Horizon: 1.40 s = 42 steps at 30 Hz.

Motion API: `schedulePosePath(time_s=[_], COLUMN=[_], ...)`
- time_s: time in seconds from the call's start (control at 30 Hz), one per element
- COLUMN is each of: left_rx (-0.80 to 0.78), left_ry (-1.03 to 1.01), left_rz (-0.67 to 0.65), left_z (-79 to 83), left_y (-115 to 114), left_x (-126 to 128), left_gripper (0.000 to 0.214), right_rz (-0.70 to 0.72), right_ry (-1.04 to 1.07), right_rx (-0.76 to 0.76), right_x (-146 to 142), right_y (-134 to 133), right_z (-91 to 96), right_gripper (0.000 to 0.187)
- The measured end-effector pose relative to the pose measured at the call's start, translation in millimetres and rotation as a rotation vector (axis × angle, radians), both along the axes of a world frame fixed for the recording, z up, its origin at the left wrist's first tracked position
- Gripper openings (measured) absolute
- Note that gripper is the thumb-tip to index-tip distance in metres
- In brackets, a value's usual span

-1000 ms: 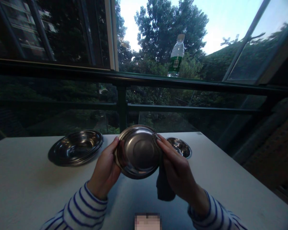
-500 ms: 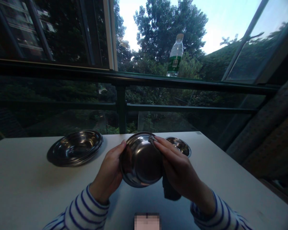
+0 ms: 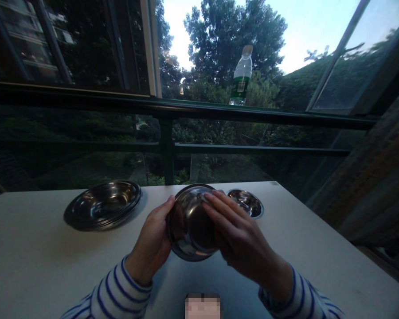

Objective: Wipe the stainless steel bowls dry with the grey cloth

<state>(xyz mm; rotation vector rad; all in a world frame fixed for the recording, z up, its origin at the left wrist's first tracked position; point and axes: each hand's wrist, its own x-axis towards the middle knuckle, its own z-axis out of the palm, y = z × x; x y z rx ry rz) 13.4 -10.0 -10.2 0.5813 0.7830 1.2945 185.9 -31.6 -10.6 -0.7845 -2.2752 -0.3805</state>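
Note:
A shiny stainless steel bowl [image 3: 194,226] is held up above the table with its outer bottom facing me. My left hand [image 3: 154,239] grips its left rim, thumb on the outside near the top. Against the right side of the bowl lies my right hand [image 3: 239,235], fingers extended together over the base. In the earlier picture a dark cloth hangs below this hand; now the palm hides nearly all of it. Behind my right hand, a small steel bowl [image 3: 254,206] stands upright on the table.
Several nested steel bowls [image 3: 103,206] stand on the left of the white table [image 3: 36,261]. Beyond the table's far edge runs a dark green railing [image 3: 202,108], and a plastic bottle [image 3: 241,79] with a green label stands on it. A window frame rises behind.
My right hand has slid left and turned over the bowl's base, its fingers further across the metal. The cloth's hanging end has gone from sight. My left hand keeps its hold.

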Motion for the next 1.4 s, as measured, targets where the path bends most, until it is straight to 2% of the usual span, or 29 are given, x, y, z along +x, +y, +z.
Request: schedulePosePath(time_s=[0.13, 0.27, 0.43, 0.57, 0.73, 0.9, 1.1, 1.4], left_rx=[-0.03, -0.028, -0.047, -0.076, -0.077, -0.07, -0.078, -0.078], left_ry=[-0.009, -0.05, -0.068, -0.075, -0.049, -0.059, -0.064, -0.067], left_rz=[0.042, 0.007, 0.001, -0.015, -0.013, -0.01, 0.086, 0.035], left_z=[0.1, 1.2, 1.3, 0.2, -2.0, 1.7, 8.2, 3.4], left_y=[1, 2, 3, 4, 3, 2, 2, 3], left_x=[0, -1, 0, 0, 0, 0, 1, 0], left_gripper=[0.025, 0.027, 0.027, 0.027, 0.026, 0.03, 0.03, 0.031], right_rz=[-0.033, -0.028, -0.093, -0.023, -0.076, -0.015, -0.057, -0.007], right_ry=[0.029, -0.055, -0.001, -0.042, 0.006, -0.06, 0.014, 0.008], right_rx=[-0.013, 0.003, 0.011, -0.008, -0.026, -0.038, -0.031, -0.062], right_x=[3, -4, -6, -8, -8, -9, 0, -11], right_y=[3, -3, -4, -7, -7, -7, 0, -7], right_z=[-0.8, -3.0, -2.3, -2.3, -2.8, -5.5, -6.3, -7.6], right_gripper=[0.037, 0.037, 0.034, 0.035, 0.034, 0.037, 0.041, 0.037])
